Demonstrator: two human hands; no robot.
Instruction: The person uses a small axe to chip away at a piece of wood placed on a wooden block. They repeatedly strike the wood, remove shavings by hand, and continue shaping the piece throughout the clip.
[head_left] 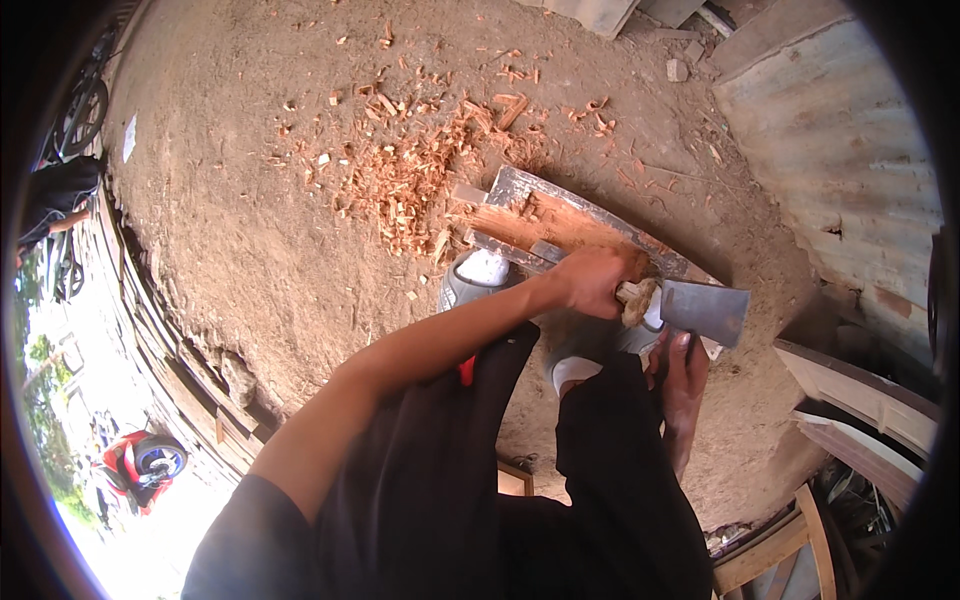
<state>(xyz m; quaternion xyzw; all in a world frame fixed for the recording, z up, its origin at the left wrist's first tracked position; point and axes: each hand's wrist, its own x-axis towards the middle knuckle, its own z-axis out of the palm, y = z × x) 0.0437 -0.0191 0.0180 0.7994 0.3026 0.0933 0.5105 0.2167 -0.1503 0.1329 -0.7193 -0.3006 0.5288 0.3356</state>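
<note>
Wood chips (400,185) litter the dirt floor (230,230) left of a plank (560,225), pinned under the person's shoes (480,275) so it stays put. The left hand (595,280) grips the axe (705,310) close to its head for control. The right hand (685,385) rests half open just below the blade, holding nothing.

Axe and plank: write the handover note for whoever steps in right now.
Left hand: fist closed around the axe handle just behind the grey head, blade out to the right.
Right hand: fingers up against the underside of the axe head; a grip cannot be confirmed.
Plank: flat on the dirt ground, both shoes at its near edge.
Done: part of the plank's face is hewn to fresh reddish wood; wood chips lie scattered beyond it.
Left: the far edge and end remain grey, weathered.
</note>
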